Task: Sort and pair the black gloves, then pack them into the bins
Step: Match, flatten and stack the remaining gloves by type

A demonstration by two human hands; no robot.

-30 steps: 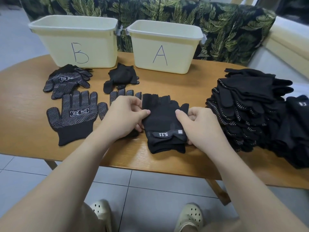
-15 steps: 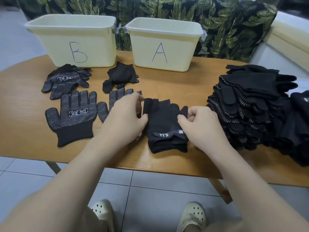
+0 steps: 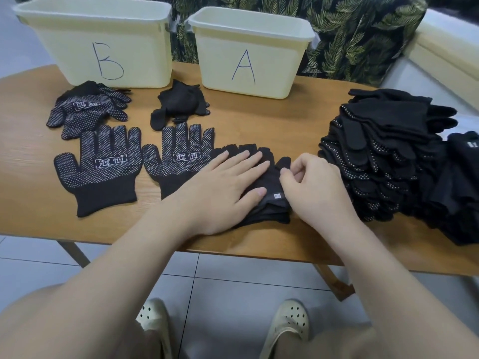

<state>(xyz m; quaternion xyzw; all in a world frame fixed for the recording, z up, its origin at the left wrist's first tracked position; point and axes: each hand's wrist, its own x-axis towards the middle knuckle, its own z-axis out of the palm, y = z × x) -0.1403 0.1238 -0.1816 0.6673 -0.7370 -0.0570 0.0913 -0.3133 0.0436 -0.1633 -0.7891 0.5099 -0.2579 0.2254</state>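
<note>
A stacked pair of black fingerless gloves (image 3: 272,211) lies near the table's front edge. My left hand (image 3: 220,182) rests flat on top of it, fingers spread. My right hand (image 3: 313,182) pinches the pair's right edge by the thumb part. Two dotted gloves (image 3: 101,167) (image 3: 181,161) lie flat side by side to the left. Behind them lie a dotted glove pair (image 3: 88,107) and a crumpled black glove pair (image 3: 181,102). Bin B (image 3: 103,40) and bin A (image 3: 251,53) stand at the back.
A large heap of black gloves (image 3: 394,156) fills the table's right side. The wooden table (image 3: 26,141) has its front edge just under my wrists. A leaf-patterned sofa (image 3: 363,35) stands behind the bins. My shoes show on the tiled floor below.
My left hand moved from the fingerless pair's left edge onto its top and flattened, uncovering the second dotted glove. My right hand stayed at the right edge. The view shifted closer.
</note>
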